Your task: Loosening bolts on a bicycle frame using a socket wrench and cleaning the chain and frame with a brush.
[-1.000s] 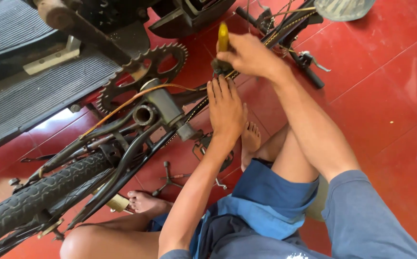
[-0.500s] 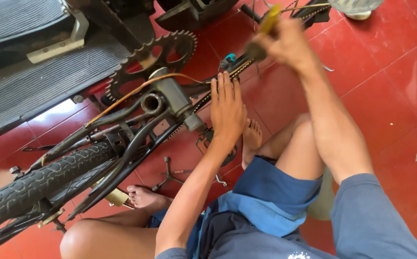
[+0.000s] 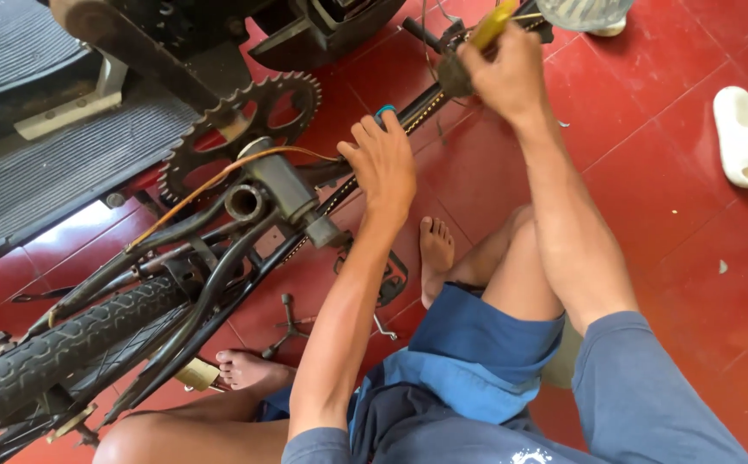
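Our left hand (image 3: 383, 163) reaches forward on a nearly straight arm, palm down, fingers together and curled at the tips. Our right hand (image 3: 499, 73) is raised further out, closed in a fist, forearm stretched long above our bent knee.

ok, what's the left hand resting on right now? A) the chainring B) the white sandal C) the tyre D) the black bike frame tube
D: the left hand lies flat on the black frame tube, clear of the chainring and the tyre, while the right hand grips a yellow-handled tool further up.
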